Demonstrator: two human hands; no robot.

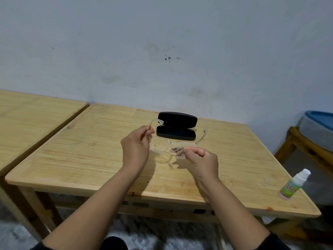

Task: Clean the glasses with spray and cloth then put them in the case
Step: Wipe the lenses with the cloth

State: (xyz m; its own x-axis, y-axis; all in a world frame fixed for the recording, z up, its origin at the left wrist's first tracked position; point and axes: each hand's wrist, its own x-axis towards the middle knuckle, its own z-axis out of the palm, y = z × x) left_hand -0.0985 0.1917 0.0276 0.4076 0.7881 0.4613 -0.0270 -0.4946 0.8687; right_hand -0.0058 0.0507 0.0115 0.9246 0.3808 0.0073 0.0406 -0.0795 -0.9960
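Observation:
Clear-framed glasses (160,146) hang above the wooden table (90,152), arms unfolded, with orange smudges on the left lens. My left hand (136,148) pinches the left arm near the hinge. My right hand (200,157) pinches a small brownish cloth (177,151) pressed against the right lens. Behind the glasses a black case (176,126) lies open, with nothing inside. At the table's right front edge stands a small spray bottle (294,184) with a white cap and green label.
A second wooden table (27,120) adjoins on the left. A grey tub with a blue lid (317,127) rests on a wooden stand at the right. A grey wall rises right behind the table.

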